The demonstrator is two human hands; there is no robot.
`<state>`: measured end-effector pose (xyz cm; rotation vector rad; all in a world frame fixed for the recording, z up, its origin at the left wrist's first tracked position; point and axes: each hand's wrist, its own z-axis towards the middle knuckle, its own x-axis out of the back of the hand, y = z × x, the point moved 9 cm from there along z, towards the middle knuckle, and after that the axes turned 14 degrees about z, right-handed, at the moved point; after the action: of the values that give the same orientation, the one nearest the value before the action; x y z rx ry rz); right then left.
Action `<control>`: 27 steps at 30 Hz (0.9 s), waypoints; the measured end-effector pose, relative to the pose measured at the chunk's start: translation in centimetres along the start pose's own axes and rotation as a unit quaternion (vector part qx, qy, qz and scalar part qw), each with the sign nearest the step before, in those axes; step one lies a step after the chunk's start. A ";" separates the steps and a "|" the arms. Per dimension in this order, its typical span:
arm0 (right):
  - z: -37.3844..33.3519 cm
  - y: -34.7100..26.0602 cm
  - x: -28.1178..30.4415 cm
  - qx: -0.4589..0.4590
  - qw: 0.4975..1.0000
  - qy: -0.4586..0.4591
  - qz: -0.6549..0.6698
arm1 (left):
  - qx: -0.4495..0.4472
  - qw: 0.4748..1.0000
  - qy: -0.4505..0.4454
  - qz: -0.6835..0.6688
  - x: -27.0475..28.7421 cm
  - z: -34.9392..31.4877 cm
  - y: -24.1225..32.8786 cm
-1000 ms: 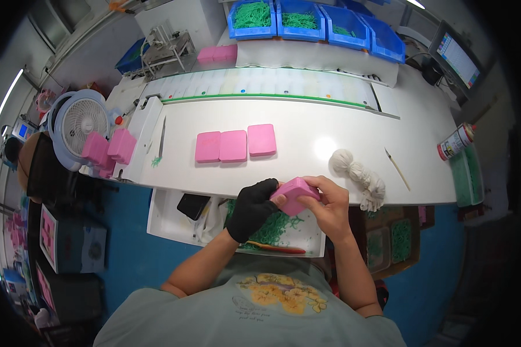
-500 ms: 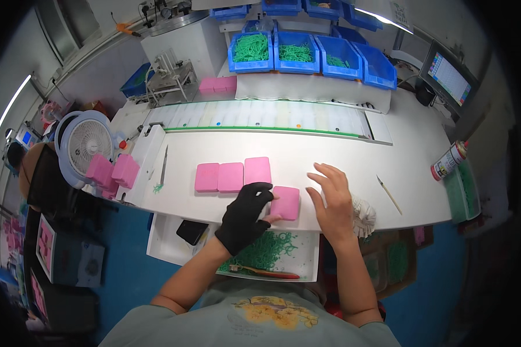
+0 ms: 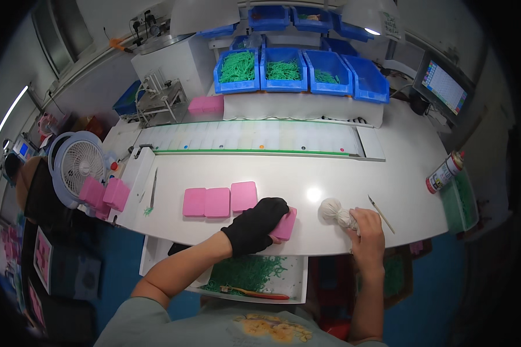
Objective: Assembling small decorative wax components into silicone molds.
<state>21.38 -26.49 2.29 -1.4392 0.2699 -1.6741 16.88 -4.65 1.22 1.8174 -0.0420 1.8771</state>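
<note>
My left hand point(image 3: 255, 224), in a black glove, lies flat on top of a pink rectangular block point(image 3: 286, 224) near the front edge of the white table point(image 3: 341, 179). To its left a row of three similar pink blocks point(image 3: 219, 201) lies on the table. My bare right hand point(image 3: 366, 230) grips a white cloth bundle point(image 3: 334, 212) at the table's front right. A thin stick point(image 3: 381, 213) lies just right of that hand.
A tray of green pieces point(image 3: 249, 276) sits below the table edge. Blue bins of green parts point(image 3: 283, 69) line the back. A fan point(image 3: 78, 165) and more pink blocks point(image 3: 105, 194) stand at left. A spray can point(image 3: 444, 172) and a screen point(image 3: 444, 87) are at right.
The pink block held in both hands came down onto the table. My left hand now presses on it, and my right hand moved right to the white cloth bundle.
</note>
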 end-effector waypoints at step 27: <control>-0.1 -4.0 -5.8 0.163 0.963 0.073 0.202 | 0.155 0.986 0.056 0.010 3.8 13.6 -21.6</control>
<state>19.00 -20.04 0.91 -0.9439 0.3268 -1.4100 37.85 10.28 -1.00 1.9097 0.2890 2.0891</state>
